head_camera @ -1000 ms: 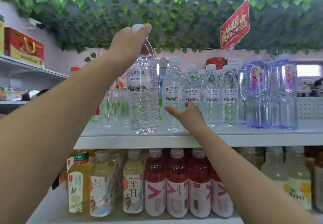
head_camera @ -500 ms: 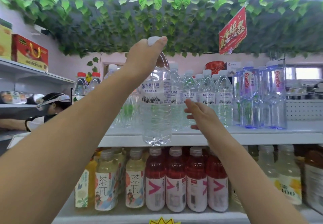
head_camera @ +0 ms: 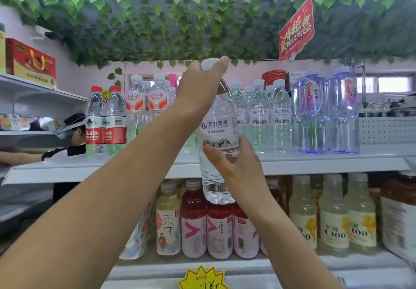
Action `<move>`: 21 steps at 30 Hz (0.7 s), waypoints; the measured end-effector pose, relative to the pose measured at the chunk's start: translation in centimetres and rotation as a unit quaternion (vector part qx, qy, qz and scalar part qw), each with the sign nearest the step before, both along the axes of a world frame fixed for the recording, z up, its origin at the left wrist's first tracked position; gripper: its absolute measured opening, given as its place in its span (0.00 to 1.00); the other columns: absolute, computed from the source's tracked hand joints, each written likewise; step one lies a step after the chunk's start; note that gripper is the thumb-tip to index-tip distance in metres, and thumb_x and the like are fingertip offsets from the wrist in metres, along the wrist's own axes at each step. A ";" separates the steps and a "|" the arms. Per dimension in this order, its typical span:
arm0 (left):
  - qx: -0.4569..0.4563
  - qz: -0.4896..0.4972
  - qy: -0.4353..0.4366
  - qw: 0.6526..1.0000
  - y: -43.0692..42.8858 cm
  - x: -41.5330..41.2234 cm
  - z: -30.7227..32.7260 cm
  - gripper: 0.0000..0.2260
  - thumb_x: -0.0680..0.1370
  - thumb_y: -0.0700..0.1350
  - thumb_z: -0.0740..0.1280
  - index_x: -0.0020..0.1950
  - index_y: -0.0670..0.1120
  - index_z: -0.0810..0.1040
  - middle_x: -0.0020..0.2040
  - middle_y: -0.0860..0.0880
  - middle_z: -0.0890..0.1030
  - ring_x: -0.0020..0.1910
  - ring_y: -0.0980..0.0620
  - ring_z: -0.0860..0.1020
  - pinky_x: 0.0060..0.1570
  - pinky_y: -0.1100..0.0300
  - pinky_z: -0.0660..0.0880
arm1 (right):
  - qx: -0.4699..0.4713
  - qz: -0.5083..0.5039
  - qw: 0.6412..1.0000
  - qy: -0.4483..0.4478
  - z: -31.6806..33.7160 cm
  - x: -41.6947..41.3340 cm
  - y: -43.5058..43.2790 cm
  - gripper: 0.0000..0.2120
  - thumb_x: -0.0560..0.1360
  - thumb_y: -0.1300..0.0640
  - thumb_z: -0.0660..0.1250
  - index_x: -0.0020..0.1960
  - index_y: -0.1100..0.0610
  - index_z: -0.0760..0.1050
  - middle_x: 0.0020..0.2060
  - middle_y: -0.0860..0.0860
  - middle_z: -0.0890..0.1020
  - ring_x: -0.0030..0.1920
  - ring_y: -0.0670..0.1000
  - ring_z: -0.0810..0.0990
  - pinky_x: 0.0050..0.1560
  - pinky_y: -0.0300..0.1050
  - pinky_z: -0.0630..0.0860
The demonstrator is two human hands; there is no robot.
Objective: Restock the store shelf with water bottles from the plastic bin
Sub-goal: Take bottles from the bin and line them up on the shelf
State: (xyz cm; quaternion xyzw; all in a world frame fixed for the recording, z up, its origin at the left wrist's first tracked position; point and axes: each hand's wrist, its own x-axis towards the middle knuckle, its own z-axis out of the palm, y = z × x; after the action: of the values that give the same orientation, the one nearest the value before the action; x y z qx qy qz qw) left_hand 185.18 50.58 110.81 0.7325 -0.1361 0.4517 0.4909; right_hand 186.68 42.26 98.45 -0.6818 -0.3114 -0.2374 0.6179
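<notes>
Clear plastic water bottle [head_camera: 221, 108] with a white cap [head_camera: 207, 65] is up in the air right at the front edge of the white shelf [head_camera: 112, 169], not standing on it. Its base hangs lower than the shelf lip, in front of the red drinks [head_camera: 193, 219] one level under the shelf. Left hand [head_camera: 200, 88] grabs it at the top, fingers curled round the neck and thumb laid over the cap. Right hand [head_camera: 236, 164] is wrapped round the lower body, thumb across the front just under the label [head_camera: 217, 128]. Bottle's roughly upright.

On the shelf right behind it is a bunch of same-label bottles [head_camera: 258, 113], and further right along the shelf are the purple-tinted ones [head_camera: 326, 113]. Left along the shelf: orange-label bottles [head_camera: 146, 99], then two red-label bottles [head_camera: 105, 122] near the left end. Under the shelf there are also pale tea bottles [head_camera: 167, 223] left of the red drinks and yellowish ones [head_camera: 333, 221] to the right. Fake green leaves [head_camera: 180, 18] and a red sign [head_camera: 296, 32] hang above the shelf. Someone else's head [head_camera: 73, 126] shows past the shelf's left end.
</notes>
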 end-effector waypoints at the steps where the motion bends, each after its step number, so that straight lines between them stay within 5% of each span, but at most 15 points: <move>1: 0.006 -0.012 0.012 1.000 0.0 0.0 -0.2 0.13 0.77 0.57 0.60 0.50 0.48 0.70 0.47 0.47 0.81 0.35 0.61 0.74 0.34 0.64 0.64 | -0.001 0.000 1.000 0.003 -0.2 0.5 -0.2 0.29 0.66 0.37 0.67 0.63 0.48 0.68 0.55 0.41 0.78 0.56 0.42 0.76 0.51 0.35 0.69; 5: 0.055 -0.048 0.063 0.995 0.7 0.2 -1.0 0.14 0.79 0.56 0.57 0.50 0.47 0.72 0.41 0.54 0.80 0.33 0.67 0.78 0.47 0.62 0.70 | -0.010 0.017 1.000 0.022 -0.6 1.4 -1.4 0.35 0.63 0.33 0.65 0.64 0.50 0.69 0.55 0.41 0.79 0.56 0.41 0.77 0.51 0.35 0.73; 8: 0.124 -0.014 0.107 0.986 1.4 1.0 -2.5 0.18 0.79 0.58 0.56 0.58 0.47 0.72 0.52 0.52 0.80 0.51 0.53 0.78 0.58 0.50 0.72 | -0.025 0.031 0.998 0.055 -0.4 2.0 -2.7 0.23 0.69 0.36 0.64 0.58 0.47 0.68 0.50 0.39 0.77 0.49 0.37 0.75 0.40 0.28 0.69; 12: 0.206 0.074 0.126 0.967 2.9 2.0 -5.5 0.15 0.78 0.58 0.56 0.51 0.48 0.72 0.48 0.50 0.78 0.48 0.51 0.77 0.51 0.53 0.74 | -0.025 -0.012 0.998 0.058 0.1 3.6 -3.6 0.34 0.64 0.32 0.62 0.61 0.52 0.70 0.53 0.44 0.78 0.50 0.43 0.76 0.44 0.36 0.70; 15: 0.269 0.138 0.144 0.942 3.7 2.8 -7.8 0.14 0.79 0.55 0.57 0.51 0.45 0.73 0.45 0.50 0.76 0.44 0.52 0.74 0.41 0.60 0.70 | -0.008 -0.023 0.997 0.079 0.8 5.0 -4.4 0.23 0.69 0.35 0.62 0.54 0.51 0.69 0.45 0.41 0.76 0.42 0.37 0.73 0.42 0.36 0.67; 18: 0.306 0.217 0.147 0.915 4.4 4.5 -9.9 0.17 0.80 0.56 0.55 0.55 0.44 0.73 0.52 0.49 0.75 0.51 0.50 0.74 0.51 0.54 0.72 | 0.018 -0.030 0.997 0.072 2.0 6.2 -5.0 0.28 0.71 0.37 0.62 0.60 0.56 0.70 0.45 0.42 0.76 0.43 0.42 0.74 0.53 0.43 0.65; 21: 0.335 0.270 0.164 0.888 5.1 6.2 -11.5 0.21 0.80 0.58 0.52 0.59 0.42 0.72 0.55 0.46 0.74 0.54 0.47 0.72 0.53 0.52 0.71 | 0.018 -0.082 0.995 0.046 3.3 7.4 -4.8 0.33 0.71 0.36 0.63 0.64 0.61 0.69 0.55 0.50 0.77 0.53 0.48 0.75 0.51 0.41 0.67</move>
State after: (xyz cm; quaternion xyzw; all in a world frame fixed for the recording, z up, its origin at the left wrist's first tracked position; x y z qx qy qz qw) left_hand 191.36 55.72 99.30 0.9257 0.0060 0.3671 0.0907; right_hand 194.04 37.45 101.71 -0.7037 -0.2215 -0.2611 0.6225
